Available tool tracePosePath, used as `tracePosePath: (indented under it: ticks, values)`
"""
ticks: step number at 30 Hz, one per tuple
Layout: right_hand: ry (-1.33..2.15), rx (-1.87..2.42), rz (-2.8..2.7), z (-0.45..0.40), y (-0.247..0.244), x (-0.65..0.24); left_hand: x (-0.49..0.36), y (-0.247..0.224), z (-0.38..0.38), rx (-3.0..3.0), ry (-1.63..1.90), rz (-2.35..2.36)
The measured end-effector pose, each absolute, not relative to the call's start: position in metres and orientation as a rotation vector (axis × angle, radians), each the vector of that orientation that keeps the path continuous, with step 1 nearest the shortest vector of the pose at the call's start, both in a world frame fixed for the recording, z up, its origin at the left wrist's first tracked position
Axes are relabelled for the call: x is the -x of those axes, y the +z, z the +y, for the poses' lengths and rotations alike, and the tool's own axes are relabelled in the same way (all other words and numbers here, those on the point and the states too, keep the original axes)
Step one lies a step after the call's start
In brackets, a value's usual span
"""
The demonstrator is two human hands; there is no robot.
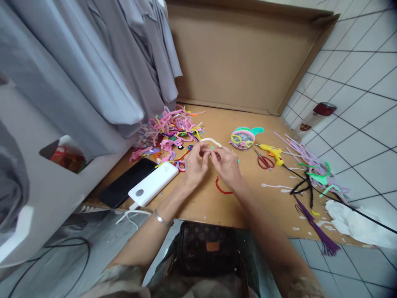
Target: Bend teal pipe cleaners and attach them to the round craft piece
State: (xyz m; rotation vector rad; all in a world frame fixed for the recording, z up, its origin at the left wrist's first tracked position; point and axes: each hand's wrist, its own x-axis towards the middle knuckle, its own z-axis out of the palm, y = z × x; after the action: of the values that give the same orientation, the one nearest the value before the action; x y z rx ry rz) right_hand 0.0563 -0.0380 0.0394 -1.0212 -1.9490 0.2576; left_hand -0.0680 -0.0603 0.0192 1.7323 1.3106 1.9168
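Over the middle of the brown table, my left hand (197, 162) and my right hand (227, 164) meet fingertip to fingertip. Both are closed in a pinch at a small green piece (211, 148). A white fuzzy stem (211, 141) arches just behind the fingertips, its ends close to both hands. Below my right hand lies a curved red stem (221, 189), partly hidden by the wrist. The exact grip of each finger is too small to make out.
A pink stem pile (173, 128), black phone (127, 182) and white power bank (153, 184) lie left. Rightward are a round decorated piece (242, 138), red scissors (265, 161), yellow glue gun (273, 152) with cord, lilac stems (307, 159), purple tassel (319, 231) and white tissue (356, 221).
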Motion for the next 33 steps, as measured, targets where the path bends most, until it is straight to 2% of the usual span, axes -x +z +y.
tracePosePath:
  ticks: [4,6,14,18,23,24,26,28,29,33]
  values:
    - [0.928,1.052,-1.48,-0.039,0.043,-0.051,0.071,0.025,-0.063,-1.835,1.909,1.336]
    - [1.089,1.022,-1.324,-0.041,0.046,-0.048,0.073,0.031,-0.064,-1.909,1.886,1.339]
    - [1.019,0.979,-1.052,-0.045,0.054,-0.025,0.077,0.053,-0.064,-2.299,1.782,1.341]
    - [0.97,1.071,-0.854,-0.023,0.067,-0.051,0.099,0.057,-0.075,-2.366,1.75,1.354]
    - [1.021,0.927,-1.048,-0.024,0.082,-0.089,0.165,0.076,-0.072,-2.029,1.943,1.693]
    - [1.094,0.893,-1.087,-0.029,0.083,-0.09,0.177,0.082,-0.065,-1.97,1.885,1.828]
    - [1.216,0.855,-1.114,-0.04,0.084,-0.088,0.195,0.096,-0.05,-1.941,1.541,2.013]
    - [1.293,0.848,-1.075,-0.047,0.082,-0.086,0.205,0.108,-0.038,-1.834,1.204,2.049]
    - [1.316,0.849,-1.05,-0.049,0.081,-0.086,0.207,0.112,-0.035,-1.723,1.166,2.013]
    - [1.361,0.858,-1.035,-0.046,0.074,-0.087,0.197,0.122,-0.035,-1.49,1.461,2.0]
